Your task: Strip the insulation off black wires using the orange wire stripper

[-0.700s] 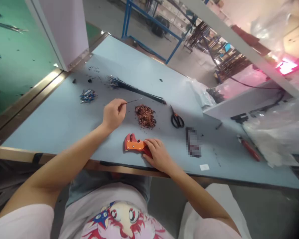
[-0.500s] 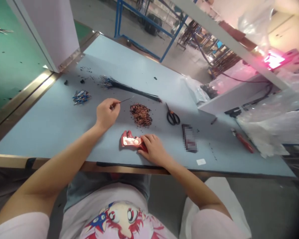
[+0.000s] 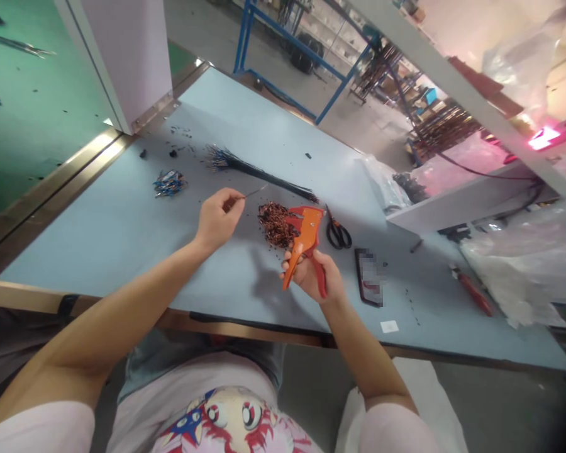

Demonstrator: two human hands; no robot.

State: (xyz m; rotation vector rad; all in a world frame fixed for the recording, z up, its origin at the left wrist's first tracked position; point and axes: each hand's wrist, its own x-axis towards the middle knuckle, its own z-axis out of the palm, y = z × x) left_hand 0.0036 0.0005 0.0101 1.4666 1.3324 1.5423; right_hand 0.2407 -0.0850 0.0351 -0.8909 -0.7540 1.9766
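Observation:
My left hand [image 3: 218, 218] pinches a thin dark wire [image 3: 253, 191] whose free end points right, just above the table. My right hand [image 3: 314, 275] grips the handles of an orange wire stripper [image 3: 304, 239], raised off the light blue table [image 3: 122, 220] with its jaws up beside a pile of copper-coloured scraps [image 3: 274, 222]. A bundle of long black wires [image 3: 259, 172] lies behind the pile.
Black scissors [image 3: 337, 231] lie right of the pile, then a dark phone [image 3: 368, 277] and a red-handled tool [image 3: 471, 289]. A small heap of blue bits [image 3: 168, 183] sits at the left. Plastic bags [image 3: 514, 258] crowd the right end. A white post [image 3: 122, 56] stands at the back left.
My right hand has picked the orange stripper up from the table's front and raised it toward the scrap pile. My left hand keeps the wire in about the same place.

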